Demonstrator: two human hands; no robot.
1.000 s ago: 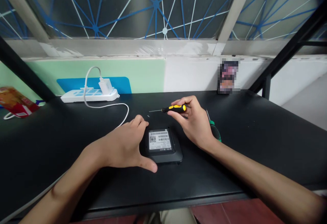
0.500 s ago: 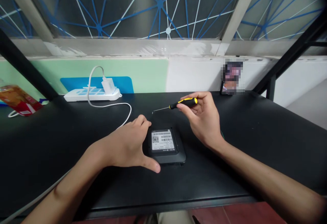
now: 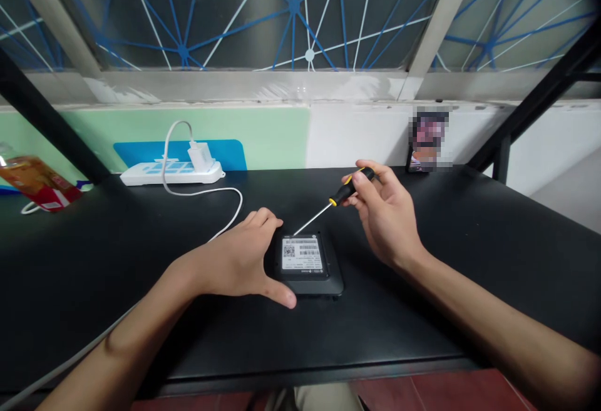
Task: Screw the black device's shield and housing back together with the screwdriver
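Note:
A flat black plastic device [image 3: 335,283] lies on the black desk [image 3: 263,342]. Its upper face carries a white label [image 3: 305,256] with a QR code and barcodes. My left hand [image 3: 239,258] spans the device's left side, fingers at the far corner and thumb along the front edge, gripping it. In my right hand [image 3: 387,217] is a black and yellow screwdriver [image 3: 345,193], pinched by the handle. It slants down to the left, its tip at the label's far edge. Whether the tip touches, or carries anything, is too small to tell.
A white power strip [image 3: 134,174] with a plugged-in charger [image 3: 200,156] stands at the back left. Its white cable [image 3: 230,189] runs under my left forearm. A drink bottle [image 3: 40,179] lies far left; a partly blurred phone-like object [image 3: 425,142] leans against the wall.
The screwdriver has swung from nearly level, with a tiny bit at its tip, to pointing down at the device. My right hand moved slightly right. The left hand keeps its grip.

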